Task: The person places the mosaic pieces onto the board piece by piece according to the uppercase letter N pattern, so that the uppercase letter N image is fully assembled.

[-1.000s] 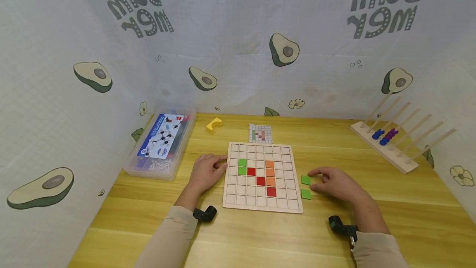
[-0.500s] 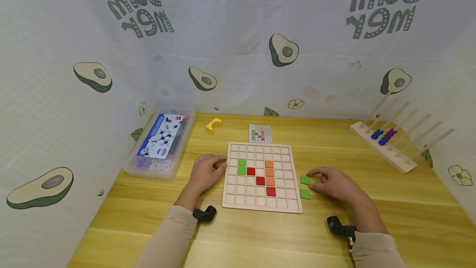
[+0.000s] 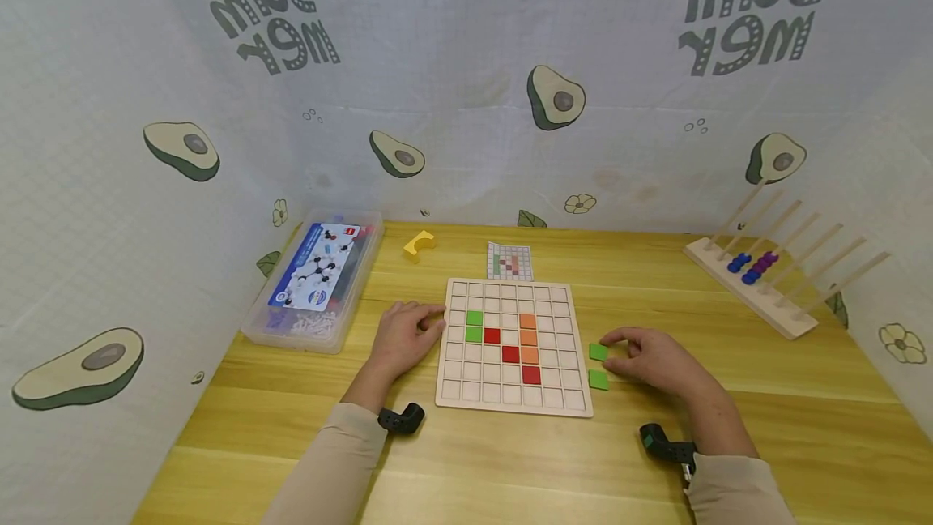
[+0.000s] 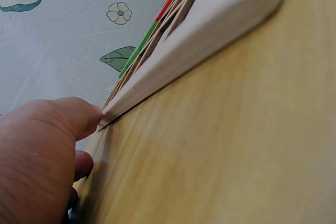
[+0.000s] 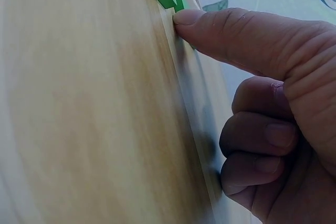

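A pale wooden grid board (image 3: 462, 392) lies flat in the head view, with two green, three orange and three red square tiles in its cells. At the board's left edge rests my left hand (image 3: 399, 340), index fingertip touching the rim; the left wrist view shows this fingertip (image 4: 89, 116) against the board's side. Two loose green tiles lie right of the board. My right hand (image 3: 656, 359) pinches the farther green tile (image 3: 598, 352) at its right side between thumb and index finger. The nearer green tile (image 3: 598, 380) lies beside it. In the right wrist view the other fingers are curled.
Behind the board lies a small printed pattern card (image 3: 510, 262). A yellow arch block (image 3: 419, 245) is farther left, near a clear plastic case (image 3: 313, 278). At the right back stands a wooden peg rack (image 3: 758, 290) with blue and purple beads.
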Demonstrator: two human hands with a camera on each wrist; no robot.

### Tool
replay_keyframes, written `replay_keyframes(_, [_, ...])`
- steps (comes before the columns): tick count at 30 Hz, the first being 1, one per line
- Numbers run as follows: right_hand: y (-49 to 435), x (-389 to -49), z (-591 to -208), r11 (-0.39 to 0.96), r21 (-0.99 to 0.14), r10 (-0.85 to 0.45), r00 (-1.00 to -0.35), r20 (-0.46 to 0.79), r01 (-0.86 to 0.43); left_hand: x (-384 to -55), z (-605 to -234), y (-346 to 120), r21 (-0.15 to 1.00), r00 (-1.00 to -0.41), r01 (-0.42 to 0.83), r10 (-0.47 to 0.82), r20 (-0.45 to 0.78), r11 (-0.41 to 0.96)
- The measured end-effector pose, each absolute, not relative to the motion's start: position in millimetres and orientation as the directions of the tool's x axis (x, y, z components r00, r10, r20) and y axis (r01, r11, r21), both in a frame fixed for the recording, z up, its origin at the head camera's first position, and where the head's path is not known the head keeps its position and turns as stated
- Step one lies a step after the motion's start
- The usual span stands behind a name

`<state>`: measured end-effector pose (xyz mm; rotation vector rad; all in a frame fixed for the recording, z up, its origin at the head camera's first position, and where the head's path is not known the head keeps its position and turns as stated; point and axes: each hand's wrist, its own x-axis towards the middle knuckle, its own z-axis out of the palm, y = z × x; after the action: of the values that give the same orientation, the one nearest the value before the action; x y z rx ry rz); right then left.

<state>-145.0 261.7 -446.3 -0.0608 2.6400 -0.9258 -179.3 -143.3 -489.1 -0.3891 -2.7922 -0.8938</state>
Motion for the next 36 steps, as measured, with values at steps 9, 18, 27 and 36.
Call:
replay_keyframes(9, [261.5, -144.8, -445.9, 0.78, -0.621, -0.147, -0.941, -0.304, 0.079, -179.1, -488.3, -143.4, 0.547, -0.951, 0.296, 0.188, 0.245, 0.783])
replay_keyframes(18, [262.7, -144.6, -445.6, 0.774, -0.628, -0.155, -0.941, -0.301, 0.073, -178.9, -489.2, -143.1, 0.541, -0.948, 0.302, 0.188, 0.257, 0.785])
replay_keyframes(27, [262.9, -145.3, -446.1, 0.77, -0.633, -0.151, -0.941, -0.303, 0.08, -179.8, -489.7, -143.8, 0.536, -0.953, 0.289, 0.186, 0.239, 0.793])
replay_keyframes(36, [260.1, -146.5, -445.0, 0.783, -0.618, -0.142, -0.948, -0.284, 0.068, -180.4, -490.1, -143.6, 0.536, -0.949, 0.299, 0.189, 0.252, 0.789])
